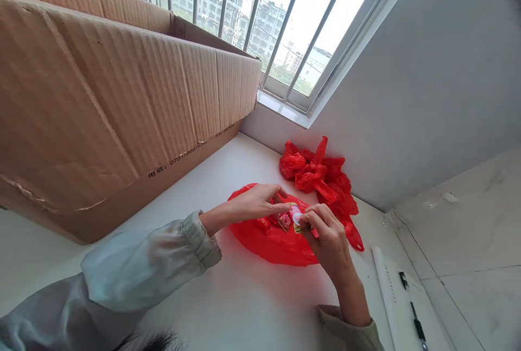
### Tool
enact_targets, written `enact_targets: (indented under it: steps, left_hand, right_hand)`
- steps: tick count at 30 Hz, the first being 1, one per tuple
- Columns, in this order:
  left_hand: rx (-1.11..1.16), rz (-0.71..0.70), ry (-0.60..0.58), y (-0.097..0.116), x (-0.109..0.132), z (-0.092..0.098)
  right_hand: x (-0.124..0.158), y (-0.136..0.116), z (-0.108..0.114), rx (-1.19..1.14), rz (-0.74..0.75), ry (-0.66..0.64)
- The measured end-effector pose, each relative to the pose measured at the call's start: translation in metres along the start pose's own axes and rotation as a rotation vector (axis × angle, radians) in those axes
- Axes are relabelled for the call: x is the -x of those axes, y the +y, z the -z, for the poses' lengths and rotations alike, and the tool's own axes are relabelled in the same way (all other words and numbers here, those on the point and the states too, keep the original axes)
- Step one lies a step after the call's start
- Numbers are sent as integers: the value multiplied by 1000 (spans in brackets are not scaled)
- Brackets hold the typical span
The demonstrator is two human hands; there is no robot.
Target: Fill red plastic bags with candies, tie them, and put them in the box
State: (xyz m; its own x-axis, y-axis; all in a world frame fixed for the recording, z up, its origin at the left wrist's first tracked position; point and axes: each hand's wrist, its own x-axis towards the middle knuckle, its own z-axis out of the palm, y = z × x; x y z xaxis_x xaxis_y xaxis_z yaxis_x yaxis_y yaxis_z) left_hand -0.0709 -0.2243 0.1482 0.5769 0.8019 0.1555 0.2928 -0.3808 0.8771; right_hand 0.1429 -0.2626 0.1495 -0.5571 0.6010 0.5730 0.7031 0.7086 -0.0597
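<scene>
- Your right grip [329,234] is pinching a small shiny packet [296,216]; your left grip [258,202] has thumb and fingers a bit apart right by it, can't tell if it's touching.
- That packet's over the red bag [268,245], which lies on the bench [244,297] between your arms.
- Done so far, I'd say: one packet in hand, bag laid out under it.
- Left, far as I can judge: this packet hasn't been let go, and no telling how many more the bag holds.
- The crumpled red bags [321,174] sit by the wall, hands off them. Can't see inside the cardboard box [134,85].
</scene>
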Motion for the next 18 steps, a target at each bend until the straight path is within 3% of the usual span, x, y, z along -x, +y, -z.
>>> enact_targets:
  steps: [3,6,10,14,18]
  left_hand:
    - [366,20,-62,-3,-3,-2]
    - [486,19,-48,-5,-6,-4]
    - [460,34,59,-4,-6,-3]
    - [347,15,89,3,-3,-1]
    - [244,7,129,8,-2,-1]
  right_hand:
    - [-2,-7,-2,-4,46,35]
    - [-2,-8,-4,8,17,53]
    - [-2,-1,-3,-105,-196,57]
    - [-5,-1,4,-385,-499,56]
    - [-9,-4,8,-703,-626,-27]
